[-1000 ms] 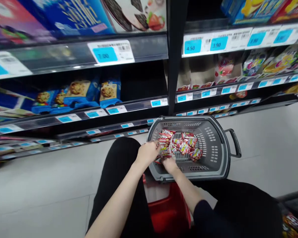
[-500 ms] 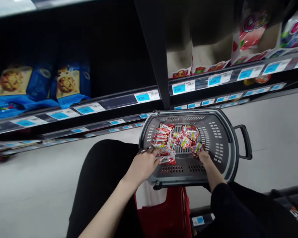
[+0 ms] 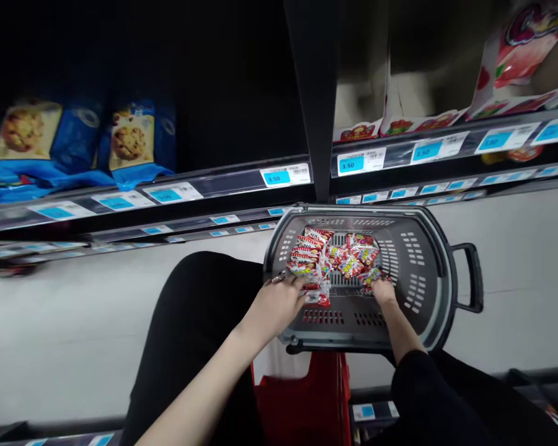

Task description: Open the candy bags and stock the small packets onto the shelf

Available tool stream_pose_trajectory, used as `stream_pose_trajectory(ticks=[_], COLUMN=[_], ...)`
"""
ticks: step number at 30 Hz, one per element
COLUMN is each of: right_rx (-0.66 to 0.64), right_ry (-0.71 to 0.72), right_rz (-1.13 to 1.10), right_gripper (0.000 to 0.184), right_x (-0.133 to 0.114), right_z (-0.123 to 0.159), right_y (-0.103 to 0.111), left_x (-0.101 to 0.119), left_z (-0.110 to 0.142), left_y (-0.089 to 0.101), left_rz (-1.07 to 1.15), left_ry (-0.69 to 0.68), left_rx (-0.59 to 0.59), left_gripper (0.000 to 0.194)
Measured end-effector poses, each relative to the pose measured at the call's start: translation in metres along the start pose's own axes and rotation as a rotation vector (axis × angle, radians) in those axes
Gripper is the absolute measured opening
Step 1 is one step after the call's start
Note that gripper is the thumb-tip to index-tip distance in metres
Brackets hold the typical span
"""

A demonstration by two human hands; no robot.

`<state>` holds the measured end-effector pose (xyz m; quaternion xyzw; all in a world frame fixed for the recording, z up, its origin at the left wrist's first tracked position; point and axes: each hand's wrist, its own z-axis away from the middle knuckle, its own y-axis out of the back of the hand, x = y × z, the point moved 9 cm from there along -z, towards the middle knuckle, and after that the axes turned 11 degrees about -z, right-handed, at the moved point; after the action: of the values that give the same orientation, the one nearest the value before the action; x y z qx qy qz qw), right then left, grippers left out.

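Inside a grey shopping basket [image 3: 418, 248] lie several small red-and-white candy packets [image 3: 352, 265], with a neat overlapping row of packets [image 3: 309, 251] on the left side. My left hand [image 3: 279, 303], with a ring on one finger, is closed around the near end of that row, thumb against the lower packets. At the right of the loose packets, my right hand [image 3: 384, 290] pinches a colourful candy packet [image 3: 369, 277] low in the basket; its fingertips are partly hidden.
Ahead run dark shelves with price labels [image 3: 286, 176]. Blue cookie bags [image 3: 132, 145] sit at left, and open cardboard boxes with a pink bag [image 3: 525, 59] at right. A black handle [image 3: 474, 279] sticks out from the basket, and a red plastic object [image 3: 302, 396] stands below it.
The view has shifted slightly, so the shelves and basket appear a little further right. Both hands stay at the same packets, with the right one nearly in place.
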<state>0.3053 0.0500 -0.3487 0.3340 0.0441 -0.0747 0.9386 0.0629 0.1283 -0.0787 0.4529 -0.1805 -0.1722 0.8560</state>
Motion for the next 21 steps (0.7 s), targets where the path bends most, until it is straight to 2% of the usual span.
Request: stream_pose_trajectory(ticks=[3, 7, 10, 12, 14, 16, 18, 21], right_rx=[0.105, 0.167, 0.157, 0.160, 0.166, 0.174, 0.218, 0.382], right_ry=[-0.025, 0.001, 0.068, 0.166, 0.275, 0.323, 0.349, 0.418], right_rz=[-0.070, -0.213, -0.353, -0.655, -1.240, -1.701, -1.892, -1.969], right_gripper=[0.027, 0.022, 0.022, 0.029, 0.034, 0.037, 0.034, 0.046], right_x=[-0.001, -0.005, -0.017, -0.033, -0.050, -0.062, -0.073, -0.079], right_z=[0.018, 0.052, 0.093, 0.127, 0.163, 0.192, 0.213, 0.234], right_y=[0.038, 0.093, 0.126, 0.145, 0.161, 0.170, 0.176, 0.182], left_x=[-0.001, 0.007, 0.018, 0.025, 0.038, 0.057, 0.072, 0.078], left_z=[-0.001, -0.001, 0.000, -0.001, -0.001, 0.001, 0.005, 0.011], left_y=[-0.002, -0.005, -0.002, 0.000, 0.005, 0.014, 0.026, 0.035], left_rz=[0.024, 0.162, 0.349, 0.524, 0.764, 1.072, 1.355, 1.546], left_ry=[0.007, -0.017, -0.054, -0.078, -0.159, -0.321, -0.469, -0.517], left_rx=[-0.013, -0.059, -0.060, -0.046, -0.031, -0.018, 0.017, 0.097], left_gripper=[0.037, 0.039, 0.057, 0.076, 0.090, 0.099, 0.105, 0.110])
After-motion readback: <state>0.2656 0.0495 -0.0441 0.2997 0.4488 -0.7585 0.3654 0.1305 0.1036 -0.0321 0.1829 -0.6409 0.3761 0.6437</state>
